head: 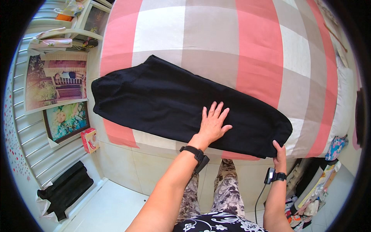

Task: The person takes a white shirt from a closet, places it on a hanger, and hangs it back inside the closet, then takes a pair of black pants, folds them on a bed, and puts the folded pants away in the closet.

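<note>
A pair of black trousers [162,101], folded lengthwise, lies slantwise across the near part of a bed. Its broad end is at the left, with a pointed corner at the upper edge, and the narrower end reaches right. My left hand [214,124] rests palm down on the cloth right of its middle, fingers spread. At the near right corner, my right hand [279,152] pinches the edge, thumb on top and the other fingers hidden beneath. Each wrist wears a black strap with a small device; a cable hangs from the right one.
The bed has a pink, white and grey checked cover [211,26]. Along the left stand a large photo print [58,81], a framed picture [68,120], a small red box [90,140] and a black cloth [68,188]. Assorted items [310,200] crowd the lower right.
</note>
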{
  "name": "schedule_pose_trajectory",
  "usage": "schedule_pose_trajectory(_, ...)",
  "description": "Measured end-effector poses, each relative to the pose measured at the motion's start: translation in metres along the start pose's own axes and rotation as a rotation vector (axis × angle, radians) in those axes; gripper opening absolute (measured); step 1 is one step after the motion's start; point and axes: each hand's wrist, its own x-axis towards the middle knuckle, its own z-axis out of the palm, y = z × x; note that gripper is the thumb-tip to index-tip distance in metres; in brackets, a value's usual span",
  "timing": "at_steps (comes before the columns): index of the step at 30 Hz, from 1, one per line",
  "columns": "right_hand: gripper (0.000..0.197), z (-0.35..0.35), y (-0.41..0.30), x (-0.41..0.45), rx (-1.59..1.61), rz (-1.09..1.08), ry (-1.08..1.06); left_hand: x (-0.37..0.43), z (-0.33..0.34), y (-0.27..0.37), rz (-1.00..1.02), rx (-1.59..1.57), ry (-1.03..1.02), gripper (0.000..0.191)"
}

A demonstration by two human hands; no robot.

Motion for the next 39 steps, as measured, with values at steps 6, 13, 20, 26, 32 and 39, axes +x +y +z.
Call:
schedule_pose_trajectory(6,0.045,0.171,-0.055,-0.085,-0.247,-0.425,-0.167,-0.023,-0.093,0.038,-0.207,-1.453,-0.185,0.078)
schedule_pose_trajectory(13,0.070,0.401,-0.029,-0.144,-0.513,-0.609,-0.830,-0.094,-0.220,-0.084,-0.093,-1.524,0.278,0.063)
schedule_pose_trajectory(20,0.067,0.412,0.082,-0.122,-0.738,-0.456,-0.725,-0.152,-0.182,-0.265,-0.750,-1.442,0.427,0.074)
schedule_pose_trajectory(26,0.057,0.390,0.079,-0.082,-0.598,-0.251,-0.432,-0.112,-0.181,-0.260,-0.707,-0.260,0.283,0.064)
schedule_pose_trajectory(32,0.056,0.439,0.076,-0.075,-0.431,-0.226,-0.549,-0.122,-0.230,-0.310,-0.510,-0.388,0.618,0.050)
schedule_pose_trajectory(39,0.063,0.457,0.081,-0.054,-0.441,-0.015,-0.457,-0.135,-0.237,-0.318,-0.722,-0.177,0.310,0.078)
